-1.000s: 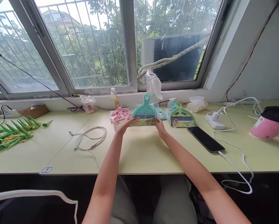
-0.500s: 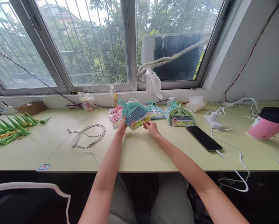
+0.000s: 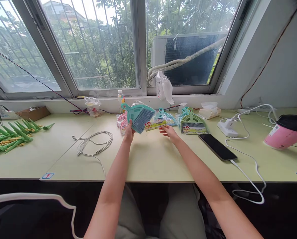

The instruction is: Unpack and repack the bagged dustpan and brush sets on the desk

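Seen from the seated person, green plant-like pieces (image 3: 11, 136) lie at ten o'clock on the table (image 3: 153, 159), and a coiled cable (image 3: 95, 144) at eleven. Towards twelve, pink packs (image 3: 121, 122) lie partly hidden behind the left hand (image 3: 129, 133), whose grip is closed on the lower left edge of a teal dustpan set (image 3: 139, 114), thumb in front. The set is raised over the table at twelve o'clock, tilted, its looped handle towards ten and its brush towards four. Beside the bristles is a printed label (image 3: 153, 125); the right hand (image 3: 168, 131) pinches its far end, the other fingers loosely spread. Just behind lies a blue pack (image 3: 166, 118); at one o'clock, a green pack (image 3: 193, 124); past it, a phone (image 3: 217, 147); at two, a pink cup (image 3: 284, 134).
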Tool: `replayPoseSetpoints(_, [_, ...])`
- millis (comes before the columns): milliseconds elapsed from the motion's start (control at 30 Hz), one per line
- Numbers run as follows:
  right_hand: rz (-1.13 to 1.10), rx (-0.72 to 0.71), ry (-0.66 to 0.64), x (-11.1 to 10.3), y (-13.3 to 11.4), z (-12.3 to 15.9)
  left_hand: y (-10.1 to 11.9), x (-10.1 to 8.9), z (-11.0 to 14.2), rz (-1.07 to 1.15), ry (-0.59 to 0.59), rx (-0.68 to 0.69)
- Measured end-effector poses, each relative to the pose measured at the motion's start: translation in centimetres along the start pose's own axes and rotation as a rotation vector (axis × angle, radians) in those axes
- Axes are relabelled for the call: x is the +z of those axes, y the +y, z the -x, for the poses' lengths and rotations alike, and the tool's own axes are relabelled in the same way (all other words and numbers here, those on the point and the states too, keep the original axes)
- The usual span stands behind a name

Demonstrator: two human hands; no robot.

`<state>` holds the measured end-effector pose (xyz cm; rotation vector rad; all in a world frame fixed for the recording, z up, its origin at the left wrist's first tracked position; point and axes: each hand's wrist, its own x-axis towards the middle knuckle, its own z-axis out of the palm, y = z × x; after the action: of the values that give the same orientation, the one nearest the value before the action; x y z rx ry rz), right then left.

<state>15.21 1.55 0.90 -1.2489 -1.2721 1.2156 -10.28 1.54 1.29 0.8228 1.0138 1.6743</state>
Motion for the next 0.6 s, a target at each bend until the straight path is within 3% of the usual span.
replayPoseSetpoints(100, [0.250, 0.059, -0.180, -2.2, -0.1, -1.0, 0.9, -1.1, 0.0, 0.006, 0.102, 0.074])
replayPoseSetpoints(167, [0.462, 0.086, -0.180, -3.3, 0.2, -1.5, 1.3, -1.8, 0.0, -0.027, 0.126, 0.095])
replayPoseSetpoints(300, [0.692, -0.164, 0.252, -3.1, 0.3, -1.2, 1.3, -2.0, -0.1, -0.059, 0.148, 0.068])
replayPoseSetpoints(367, [0.653, -0.322, 0.355, -1.9, -0.1, -0.5, 1.0, -1.5, -0.1, -0.038, 0.146, 0.047])
replayPoseSetpoints(467, [0.427, -0.494, 0.222, 0.7, -0.8, 0.5, 0.3, -0.3, 0.3, -0.037, 0.050, -0.009])
replayPoseSetpoints(533, [0.216, -0.505, 0.140, 2.2, -0.9, 0.8, -0.4, 0.7, 0.9, -0.046, -0.074, -0.039])
replayPoseSetpoints(600, [0.024, -0.421, 0.146, 3.1, -0.5, 0.6, -1.0, 1.5, 1.5, -0.042, -0.188, -0.039])
